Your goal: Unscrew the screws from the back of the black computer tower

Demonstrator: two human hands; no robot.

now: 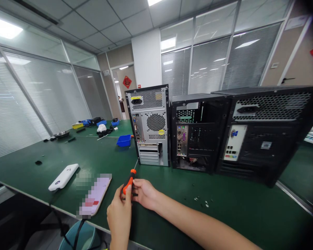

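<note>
Left hand [119, 207]: thumb and fingers clamped on the butt end of an orange-and-black-handled screwdriver with a thin metal shaft [129, 182]. Right hand [146, 194]: fingers curled in at the handle's right side, thumb side up against it; cannot tell whether they grip or only steady.

Screwdriver position: between the two hands, above the near part of the desk. Key relation: long axis slopes away from the left fingers, forward and a little to the right, shaft pointing to the lower left corner of the silver metal computer tower with honeycomb vents [155, 139]. Left hand sits at the butt, right hand just beside the handle on its right. Contact between tip and tower: not resolved.

Around the hands: green-topped desk [169, 185]. To the left, a pale-screened phone, partly pixelated [100, 194]; beyond it, a white rounded oblong device with a cable at its near end [64, 177]. Right of the right hand, scattered small white and dark bits [207, 205].

Farther out: silver tower upright, rear panel facing the hands; to its right, a black open-backed computer case [198, 139], then a larger black computer case with a white port plate [263, 146]. Left of the silver tower, a shallow blue plastic tray [123, 140].
</note>
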